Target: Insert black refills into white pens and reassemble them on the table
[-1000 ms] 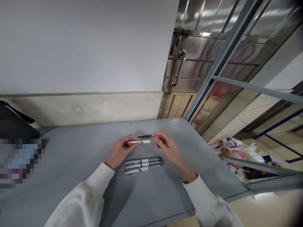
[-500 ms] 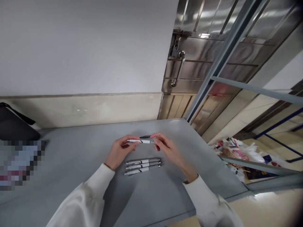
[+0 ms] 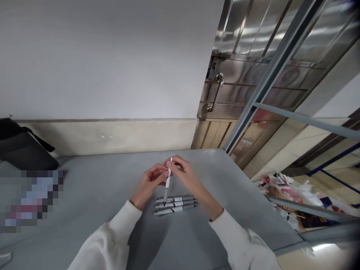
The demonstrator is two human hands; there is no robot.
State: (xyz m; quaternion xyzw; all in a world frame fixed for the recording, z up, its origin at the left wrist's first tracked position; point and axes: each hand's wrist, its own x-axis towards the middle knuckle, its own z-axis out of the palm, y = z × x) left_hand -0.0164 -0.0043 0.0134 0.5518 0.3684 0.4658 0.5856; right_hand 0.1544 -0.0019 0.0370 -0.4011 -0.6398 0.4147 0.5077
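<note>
A white pen [image 3: 168, 182] hangs between my hands over the grey table, its grey tip pointing down toward me. My left hand [image 3: 150, 182] pinches the pen around its middle. At the pen's upper end, my right hand [image 3: 181, 171] has its thumb and fingers closed on it. Three similar white pens [image 3: 176, 204] lie side by side on the table just below the hands, with their tips to the right. The held pen's tip overlaps them in view; whether it touches them I cannot tell.
A dark bag [image 3: 25, 146] stands at the table's back left, beside a blurred flat item [image 3: 33, 198]. Behind the table [image 3: 98, 180] is a wall. A metal frame post [image 3: 239, 129] rises at the back right corner, and plastic bags [image 3: 292, 191] lie beyond the right edge.
The held pen has turned from lying crosswise to pointing down toward me. My right hand has moved left and closed on its upper end. The view has shifted slightly.
</note>
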